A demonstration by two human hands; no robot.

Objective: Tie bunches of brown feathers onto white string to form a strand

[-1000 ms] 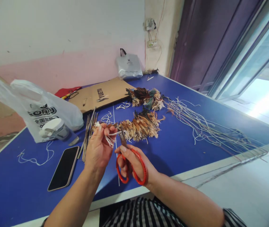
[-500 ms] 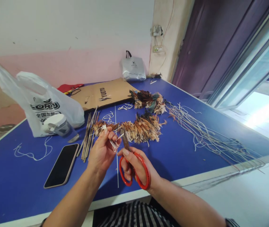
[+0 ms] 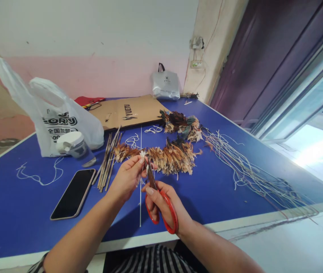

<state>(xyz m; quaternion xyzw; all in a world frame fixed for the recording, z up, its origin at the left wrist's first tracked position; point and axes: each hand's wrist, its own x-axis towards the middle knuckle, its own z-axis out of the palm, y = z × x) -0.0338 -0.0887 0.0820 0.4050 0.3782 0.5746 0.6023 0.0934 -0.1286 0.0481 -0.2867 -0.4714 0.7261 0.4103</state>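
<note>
Head view: left hand (image 3: 127, 175) pinches a small bunch of white string (image 3: 142, 155) between thumb and fingers, over the near half of the blue table (image 3: 206, 182). Right hand (image 3: 164, 203) grips red-handled scissors (image 3: 151, 176), fingers through the loops, blades pointing up against the left fingertips; whether the blades touch string is hard to make out. Row of brown feathers (image 3: 172, 157) lies just beyond the hands, darker feather bundle (image 3: 180, 123) behind it. Thin sticks (image 3: 106, 163) and phone (image 3: 73, 194) to the left; long loose cords (image 3: 243, 167) spread right.
</note>
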